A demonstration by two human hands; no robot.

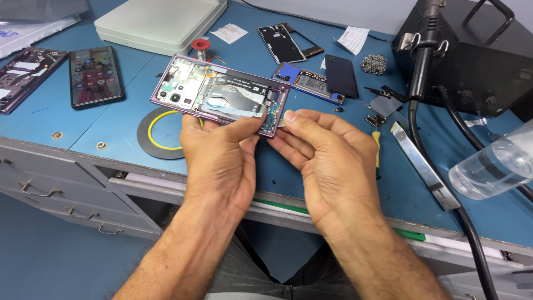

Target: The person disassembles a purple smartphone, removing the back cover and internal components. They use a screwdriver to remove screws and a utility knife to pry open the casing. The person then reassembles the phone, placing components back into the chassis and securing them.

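hands meet over the blue work table (66, 119), both busy with one opened purple phone (219, 94). the left hand (219, 158) grips the phone from below, thumb pressed on its open inside, fingers closed around the near edge, so the phone is lifted and tilted just above the table. the right hand (333, 161) pinches a thin metal tool (281, 122) between thumb and finger, and the tool tip touches the right end of the phone by a small green board. under the phone lies a black ring with a yellow line (155, 136). to the left rest a black phone with a lit screen (95, 76) and another opened phone (25, 75). behind sits a flat white box (161, 22) with a small red spool (201, 46) beside it. more phone parts (311, 80) lie farther back. on the right stand a black machine (472, 61) with thick cables, flat metal tweezers (425, 166) and a clear plastic bottle (494, 164) on its side
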